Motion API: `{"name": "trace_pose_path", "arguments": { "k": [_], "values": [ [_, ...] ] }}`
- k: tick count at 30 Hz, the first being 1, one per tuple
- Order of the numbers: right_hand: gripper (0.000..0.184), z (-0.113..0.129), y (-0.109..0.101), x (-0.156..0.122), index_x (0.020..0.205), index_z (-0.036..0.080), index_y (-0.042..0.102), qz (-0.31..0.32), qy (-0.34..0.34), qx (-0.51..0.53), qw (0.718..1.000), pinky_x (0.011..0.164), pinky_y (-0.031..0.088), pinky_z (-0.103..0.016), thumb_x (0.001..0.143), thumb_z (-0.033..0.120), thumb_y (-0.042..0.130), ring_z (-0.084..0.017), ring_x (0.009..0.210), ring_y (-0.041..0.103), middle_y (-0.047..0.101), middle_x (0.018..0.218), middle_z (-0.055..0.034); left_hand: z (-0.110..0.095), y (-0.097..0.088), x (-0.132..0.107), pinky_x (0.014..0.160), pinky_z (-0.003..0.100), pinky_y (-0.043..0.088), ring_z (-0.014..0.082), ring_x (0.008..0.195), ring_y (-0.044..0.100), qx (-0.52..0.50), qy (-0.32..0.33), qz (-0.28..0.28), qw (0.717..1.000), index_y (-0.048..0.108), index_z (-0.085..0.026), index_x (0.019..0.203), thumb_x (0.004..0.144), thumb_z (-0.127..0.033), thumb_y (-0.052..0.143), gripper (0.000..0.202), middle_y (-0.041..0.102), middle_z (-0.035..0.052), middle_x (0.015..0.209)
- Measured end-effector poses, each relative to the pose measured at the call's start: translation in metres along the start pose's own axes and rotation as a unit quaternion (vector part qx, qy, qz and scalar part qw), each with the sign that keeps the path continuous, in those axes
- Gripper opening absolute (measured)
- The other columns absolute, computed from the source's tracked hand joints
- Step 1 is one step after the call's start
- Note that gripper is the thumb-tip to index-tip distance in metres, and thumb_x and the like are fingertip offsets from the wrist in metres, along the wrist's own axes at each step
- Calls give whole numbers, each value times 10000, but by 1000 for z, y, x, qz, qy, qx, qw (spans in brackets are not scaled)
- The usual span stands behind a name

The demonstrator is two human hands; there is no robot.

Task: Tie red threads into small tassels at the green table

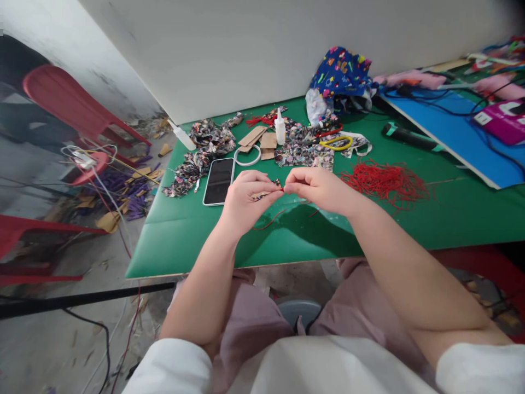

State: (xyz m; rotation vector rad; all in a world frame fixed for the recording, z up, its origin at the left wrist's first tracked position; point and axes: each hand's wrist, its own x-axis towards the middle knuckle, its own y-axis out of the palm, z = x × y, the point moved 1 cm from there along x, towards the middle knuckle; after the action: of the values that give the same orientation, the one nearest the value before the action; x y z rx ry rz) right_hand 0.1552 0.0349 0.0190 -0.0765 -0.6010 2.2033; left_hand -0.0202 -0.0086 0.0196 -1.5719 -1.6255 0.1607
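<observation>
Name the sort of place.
Probably a small handicraft workshop: a green-covered work table carries a heap of red cords, floral-patterned fabric scraps and a small white glue bottle, and the left hand and right hand pinch a thin red cord.

Where things lie around our hands

Our left hand [246, 200] and right hand [318, 189] meet over the near middle of the table [184, 241], a short cord [281, 190] pinched between them. The phone [219, 180] lies left of the left hand, the hoop [247, 156] behind it, the glue bottle [280, 128] farther back. The pile of cord [385, 180] lies right of the right hand, the cloth bag [342, 71] behind.
</observation>
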Motion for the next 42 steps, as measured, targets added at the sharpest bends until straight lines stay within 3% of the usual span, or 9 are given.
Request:
{"name": "trace_pose_path", "arguments": {
  "k": [7,12,20,26,35,42],
  "values": [
    [210,0,-7,-3,799,170,604,24,-2,-80,996,526,233,-243,846,339,489,-84,527,374,465,579,38,5,5,-1,806,322,475,184,905,610,2,6,15,1000,716,-198,764,736,-317,661,134,694,36,803],
    [207,1,-9,-3,815,165,636,21,-1,-137,990,551,252,-246,843,315,496,-88,540,414,521,594,23,3,9,-3,844,368,408,199,943,621,114,39,49,992,709,-228,840,815,-312,576,159,724,20,837],
    [203,2,-8,-2,835,169,665,4,4,-169,986,545,241,-248,835,280,495,-89,528,416,531,575,20,4,12,-3,756,324,400,174,803,600,158,93,22,983,714,-218,858,829,-337,553,203,712,42,776],
    [200,2,-8,-3,734,165,616,-8,19,-168,986,519,215,-252,836,289,497,-77,483,369,468,518,39,9,16,-5,745,312,392,162,782,575,172,156,-9,973,664,-225,1051,848,-281,532,248,689,31,698],
    [199,0,-7,-1,770,161,635,-7,22,-161,987,539,240,-249,826,311,517,-91,522,421,520,556,23,5,20,-5,736,333,400,176,785,568,217,183,2,959,685,-196,843,859,-245,496,196,699,51,741],
    [208,-1,-7,-1,750,162,625,-1,30,-167,985,544,249,-245,828,319,515,-92,530,432,523,558,20,3,18,-7,747,349,360,184,813,581,281,212,23,936,662,-193,855,868,-223,467,198,700,41,769]
  ]
}}
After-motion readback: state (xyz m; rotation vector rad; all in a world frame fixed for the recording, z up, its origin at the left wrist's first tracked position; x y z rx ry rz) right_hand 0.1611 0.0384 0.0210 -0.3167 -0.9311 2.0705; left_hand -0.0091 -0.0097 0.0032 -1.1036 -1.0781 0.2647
